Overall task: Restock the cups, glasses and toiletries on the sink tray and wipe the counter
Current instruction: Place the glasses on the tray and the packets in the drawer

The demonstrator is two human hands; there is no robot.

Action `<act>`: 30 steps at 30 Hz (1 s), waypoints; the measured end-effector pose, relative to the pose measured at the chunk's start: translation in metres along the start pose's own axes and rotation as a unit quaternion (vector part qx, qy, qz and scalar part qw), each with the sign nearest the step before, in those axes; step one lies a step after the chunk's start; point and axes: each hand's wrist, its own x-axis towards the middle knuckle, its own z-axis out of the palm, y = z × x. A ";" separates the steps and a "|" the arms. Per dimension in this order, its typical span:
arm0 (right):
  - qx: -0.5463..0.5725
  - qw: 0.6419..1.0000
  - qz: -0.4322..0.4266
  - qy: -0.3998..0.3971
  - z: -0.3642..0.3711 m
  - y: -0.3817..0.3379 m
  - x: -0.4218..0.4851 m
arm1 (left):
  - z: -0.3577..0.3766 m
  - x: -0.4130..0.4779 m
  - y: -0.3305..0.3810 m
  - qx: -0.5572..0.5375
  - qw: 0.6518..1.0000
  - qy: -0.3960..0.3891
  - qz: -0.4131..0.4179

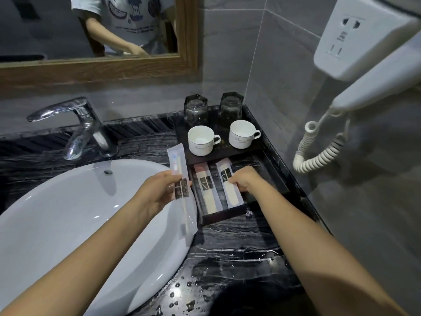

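Note:
A dark tray [224,215] sits on the black marble counter [239,254] in the corner. At its back stand two upturned smoked glasses [196,110] [231,107], with two white cups [201,140] [242,134] in front of them. Two wrapped toiletry packets [206,190] [227,179] lie side by side in the tray's front section. My right hand [245,180] pinches the right-hand packet there. My left hand [159,192] holds a clear toothbrush packet [182,185] upright over the basin's right edge, just left of the tray.
A white basin [79,220] with a chrome tap [79,126] fills the left. Water drops dot the counter at the front. A wall hair dryer [369,87] with a coiled cord [319,151] hangs on the right. A wood-framed mirror [186,60] hangs above.

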 end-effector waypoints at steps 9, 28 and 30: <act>-0.016 0.998 -0.042 0.054 0.013 0.014 0.011 | -0.002 0.008 0.002 -0.005 1.000 0.003 0.000; -0.112 0.972 -0.180 0.104 0.011 0.014 -0.020 | 0.023 0.012 0.001 -0.014 1.000 -0.010 0.010; -0.003 0.981 -0.195 0.004 0.008 0.010 -0.051 | 0.033 0.011 0.002 -0.028 0.999 -0.027 0.015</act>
